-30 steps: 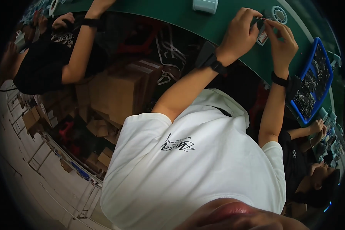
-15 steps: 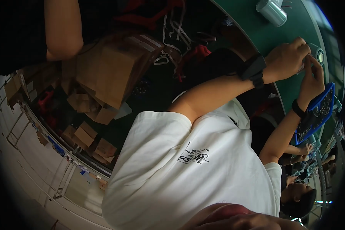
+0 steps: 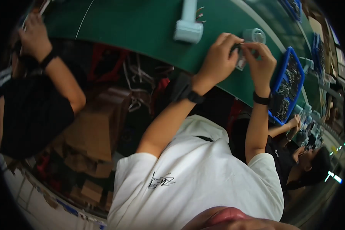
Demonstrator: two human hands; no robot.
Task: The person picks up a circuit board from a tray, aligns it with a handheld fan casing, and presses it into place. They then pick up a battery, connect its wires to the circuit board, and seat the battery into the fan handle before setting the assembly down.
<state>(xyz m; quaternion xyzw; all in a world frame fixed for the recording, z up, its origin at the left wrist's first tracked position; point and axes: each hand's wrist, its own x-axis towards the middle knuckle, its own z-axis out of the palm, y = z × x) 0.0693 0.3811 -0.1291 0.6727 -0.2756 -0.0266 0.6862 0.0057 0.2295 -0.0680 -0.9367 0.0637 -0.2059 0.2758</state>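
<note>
Grip: left hand [image 3: 219, 59], right hand [image 3: 261, 64] still pinched nearly closed; contents unclear
Tray [image 3: 303, 78]: right of right hand, now less hidden

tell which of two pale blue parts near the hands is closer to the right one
The short cylinder just beyond the right hand; the other part, farther left, has a long stem.

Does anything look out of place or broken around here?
Wire ends stick out beside the pale-blue housing, seemingly unconnected, and cartons at lower left lie jumbled, not neatly stacked. I see no spill. The dark piece between the left hand and right hand is too small to judge.
</note>
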